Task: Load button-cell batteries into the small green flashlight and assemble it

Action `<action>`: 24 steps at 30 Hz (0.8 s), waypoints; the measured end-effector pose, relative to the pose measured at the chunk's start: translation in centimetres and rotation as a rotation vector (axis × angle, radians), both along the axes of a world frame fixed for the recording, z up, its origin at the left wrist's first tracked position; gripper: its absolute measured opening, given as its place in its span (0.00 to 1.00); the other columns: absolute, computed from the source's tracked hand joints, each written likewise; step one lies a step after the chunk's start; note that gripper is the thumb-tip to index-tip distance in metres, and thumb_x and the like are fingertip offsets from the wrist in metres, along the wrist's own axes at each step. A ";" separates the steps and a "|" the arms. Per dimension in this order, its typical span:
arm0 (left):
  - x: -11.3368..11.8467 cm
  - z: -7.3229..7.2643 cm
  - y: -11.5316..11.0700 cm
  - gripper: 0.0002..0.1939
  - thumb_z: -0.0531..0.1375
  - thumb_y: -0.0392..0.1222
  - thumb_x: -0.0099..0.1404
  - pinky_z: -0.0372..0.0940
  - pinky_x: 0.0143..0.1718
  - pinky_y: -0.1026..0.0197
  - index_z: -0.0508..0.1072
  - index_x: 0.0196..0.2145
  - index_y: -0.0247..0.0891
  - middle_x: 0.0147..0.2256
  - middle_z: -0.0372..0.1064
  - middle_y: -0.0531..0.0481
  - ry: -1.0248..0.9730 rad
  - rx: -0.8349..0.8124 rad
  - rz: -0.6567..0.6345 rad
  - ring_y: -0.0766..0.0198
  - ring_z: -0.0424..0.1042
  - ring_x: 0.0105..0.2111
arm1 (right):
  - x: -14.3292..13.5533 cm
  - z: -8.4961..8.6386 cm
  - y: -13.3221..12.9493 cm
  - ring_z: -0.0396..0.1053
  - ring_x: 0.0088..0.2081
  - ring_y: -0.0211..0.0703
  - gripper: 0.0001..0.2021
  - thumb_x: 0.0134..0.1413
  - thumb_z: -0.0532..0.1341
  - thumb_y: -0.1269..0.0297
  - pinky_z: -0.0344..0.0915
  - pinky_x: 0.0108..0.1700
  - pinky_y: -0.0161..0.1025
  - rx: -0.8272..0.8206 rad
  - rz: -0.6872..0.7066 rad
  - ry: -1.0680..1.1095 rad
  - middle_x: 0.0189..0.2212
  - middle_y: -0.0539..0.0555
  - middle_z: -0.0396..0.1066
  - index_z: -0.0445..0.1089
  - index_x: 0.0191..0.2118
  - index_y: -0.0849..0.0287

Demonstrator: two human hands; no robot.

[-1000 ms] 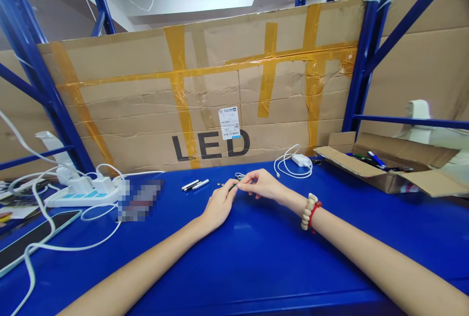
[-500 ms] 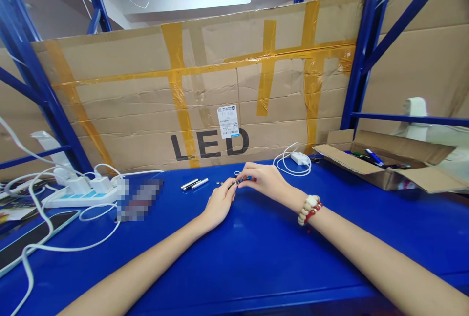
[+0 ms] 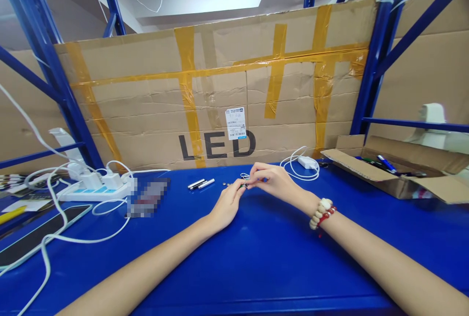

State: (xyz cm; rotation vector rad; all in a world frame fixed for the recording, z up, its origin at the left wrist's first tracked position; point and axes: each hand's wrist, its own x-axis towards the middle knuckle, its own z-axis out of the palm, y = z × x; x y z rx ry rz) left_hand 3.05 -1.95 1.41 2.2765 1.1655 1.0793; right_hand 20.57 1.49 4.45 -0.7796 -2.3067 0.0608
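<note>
My left hand [image 3: 225, 206] rests on the blue tabletop, its fingers closed in a pinch on a small dark green and metallic piece [image 3: 244, 185]. My right hand [image 3: 271, 180] meets it from the other side, thumb and fingertips pressed together at the same piece. The fingers cover most of it, so its kind does not show. Just beyond the left fingertips lie a few tiny round metal discs [image 3: 224, 184]. Slim silver tubes [image 3: 205, 184] lie side by side farther left. A thin white loop [image 3: 245, 176] sits behind the fingertips.
On the left are a white power strip [image 3: 98, 193] with plugs and cables, a tablet-like device [image 3: 40, 235] and a blurred-out flat object [image 3: 149, 198]. A white adapter [image 3: 308, 162] with coiled cable lies behind my right hand. An open cardboard box [image 3: 388, 177] holds pens at right.
The view has shifted, so everything sits slightly farther right in the picture. My hands remain together on the small piece; a shiny reddish part seen at my right fingers earlier is now hidden.
</note>
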 end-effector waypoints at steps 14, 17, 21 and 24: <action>-0.5 -0.7 0.0 0.07 0.45 0.40 0.66 0.55 0.30 0.66 0.60 0.34 0.39 0.26 0.60 0.56 0.022 -0.061 -0.003 0.67 0.58 0.25 | -0.3 -1.1 1.0 0.65 0.20 0.31 0.10 0.44 0.63 0.58 0.59 0.26 0.32 -0.443 0.104 0.098 0.24 0.49 0.67 0.69 0.24 0.61; -0.4 -0.9 0.1 0.07 0.45 0.40 0.66 0.56 0.31 0.65 0.60 0.34 0.39 0.27 0.63 0.55 0.026 -0.043 -0.024 0.67 0.60 0.26 | -0.4 -0.9 0.9 0.65 0.19 0.33 0.13 0.41 0.64 0.56 0.59 0.23 0.32 -0.558 0.114 0.131 0.19 0.49 0.66 0.68 0.23 0.62; -0.3 -0.8 0.0 0.06 0.46 0.39 0.66 0.58 0.35 0.64 0.60 0.34 0.39 0.33 0.67 0.52 0.003 -0.024 -0.058 0.65 0.64 0.31 | -0.6 -0.6 0.5 0.62 0.17 0.32 0.17 0.37 0.65 0.51 0.58 0.21 0.31 -0.675 0.116 0.160 0.15 0.47 0.63 0.67 0.21 0.63; -0.3 -0.8 -0.1 0.05 0.46 0.39 0.65 0.58 0.35 0.63 0.60 0.34 0.39 0.33 0.67 0.52 0.025 -0.004 -0.033 0.64 0.66 0.32 | -0.5 -0.4 0.4 0.62 0.19 0.33 0.18 0.36 0.65 0.50 0.57 0.19 0.30 -0.822 0.085 0.143 0.15 0.48 0.63 0.68 0.21 0.64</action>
